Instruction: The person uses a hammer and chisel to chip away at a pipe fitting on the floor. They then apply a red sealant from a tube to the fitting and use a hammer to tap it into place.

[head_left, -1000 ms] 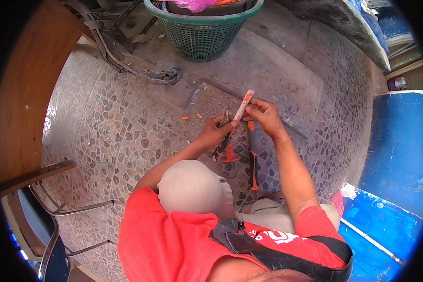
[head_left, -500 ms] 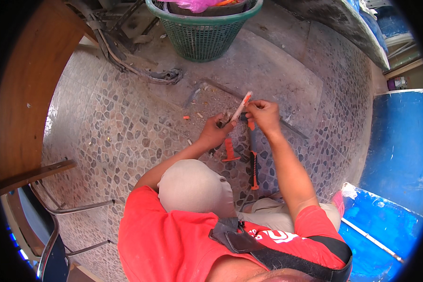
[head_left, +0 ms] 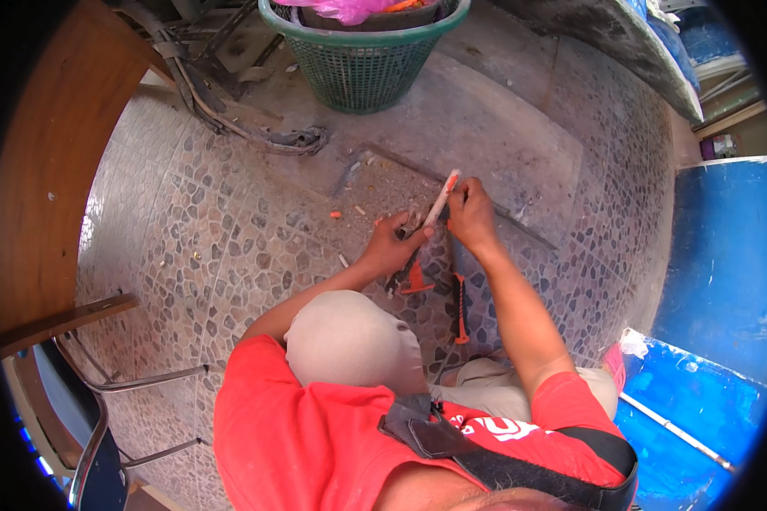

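My left hand [head_left: 390, 245] is closed around a whitish stick-like piece [head_left: 439, 203] with an orange-red patch near its upper end. A dark, narrow object [head_left: 407, 266] runs down below the left fingers; its kind cannot be made out. My right hand [head_left: 471, 213] has its fingers curled together just right of the stick, and what they hold, if anything, is hidden. Below the right hand, a hammer [head_left: 460, 307] with a black and orange grip lies on the floor. Between it and the left forearm is an orange hand grip [head_left: 417, 279], probably a chisel's, partly covered.
A green mesh basket [head_left: 358, 72] with a pink bag stands ahead. Rubble and dust [head_left: 392, 183] lie on the stone-patterned floor beside a small orange bit [head_left: 336, 215]. Cables [head_left: 294, 139] trail at far left; a metal-legged chair [head_left: 94, 400] and blue panels [head_left: 724, 264] flank me.
My right hand has turned and lowered slightly from the stick's upper end, its fingers more curled. The dark object under my left hand shows more now and covers part of the orange grip.
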The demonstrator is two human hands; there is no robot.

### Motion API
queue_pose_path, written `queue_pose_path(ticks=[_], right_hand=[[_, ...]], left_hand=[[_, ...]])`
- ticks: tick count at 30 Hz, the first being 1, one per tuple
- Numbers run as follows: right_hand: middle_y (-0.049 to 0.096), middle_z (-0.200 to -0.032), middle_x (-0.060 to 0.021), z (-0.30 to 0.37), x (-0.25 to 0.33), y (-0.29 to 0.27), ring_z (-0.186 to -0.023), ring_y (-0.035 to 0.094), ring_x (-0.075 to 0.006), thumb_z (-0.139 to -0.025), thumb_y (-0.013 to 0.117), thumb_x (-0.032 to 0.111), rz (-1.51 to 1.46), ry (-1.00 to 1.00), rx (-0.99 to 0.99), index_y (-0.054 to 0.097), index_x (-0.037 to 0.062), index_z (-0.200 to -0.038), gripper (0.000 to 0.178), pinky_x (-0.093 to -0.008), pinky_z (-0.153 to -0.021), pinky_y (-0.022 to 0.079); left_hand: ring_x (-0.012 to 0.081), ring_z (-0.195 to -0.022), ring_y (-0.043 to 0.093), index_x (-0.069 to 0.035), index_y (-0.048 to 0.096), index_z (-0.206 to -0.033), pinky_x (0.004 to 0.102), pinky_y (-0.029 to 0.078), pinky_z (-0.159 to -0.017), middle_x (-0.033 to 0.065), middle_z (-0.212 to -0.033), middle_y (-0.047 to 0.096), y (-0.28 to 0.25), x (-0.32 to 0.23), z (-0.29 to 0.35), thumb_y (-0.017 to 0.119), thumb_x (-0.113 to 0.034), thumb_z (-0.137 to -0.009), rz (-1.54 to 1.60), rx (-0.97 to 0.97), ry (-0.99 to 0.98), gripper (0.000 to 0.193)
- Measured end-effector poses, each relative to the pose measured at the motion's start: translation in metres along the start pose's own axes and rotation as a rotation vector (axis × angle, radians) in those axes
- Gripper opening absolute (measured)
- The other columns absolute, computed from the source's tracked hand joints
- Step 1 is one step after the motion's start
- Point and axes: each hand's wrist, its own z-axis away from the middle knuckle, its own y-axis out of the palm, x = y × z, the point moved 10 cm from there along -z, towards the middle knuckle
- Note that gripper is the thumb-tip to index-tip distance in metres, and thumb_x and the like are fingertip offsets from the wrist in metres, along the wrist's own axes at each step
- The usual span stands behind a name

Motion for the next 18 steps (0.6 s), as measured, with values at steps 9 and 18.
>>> queue_pose_path(ticks=[9, 18], right_hand=[[0.071, -0.090, -0.0034, -0.013, -0.016, 0.001, -0.080, 0.067, -0.0120, -0.095, 0.068, 0.018, -0.639, 0.223, 0.145, 0.065, -0.0010, -0.125, 0.035, -0.0277, -0.067, 0.054], [0.074, -0.090, -0.0084, -0.009, 0.018, 0.001, -0.076, 0.069, -0.0139, -0.094, 0.071, 0.018, -0.622, 0.300, 0.349, 0.073, -0.0041, -0.108, 0.027, -0.0266, -0.060, 0.053]], left_hand=[[0.0091, -0.077, 0.061, -0.003, 0.070, -0.104, 0.0286, 0.051, -0.072, 0.0015, -0.084, 0.068, 0.003, -0.003, -0.001, 0.069, -0.025, -0.098, 0.286, 0.043, -0.099, 0.023], [0.0089, -0.075, 0.062, -0.003, 0.069, -0.107, 0.0276, 0.052, -0.071, 0.0019, -0.083, 0.067, 0.008, -0.004, -0.001, 0.069, -0.024, -0.098, 0.315, 0.088, -0.126, 0.023]])
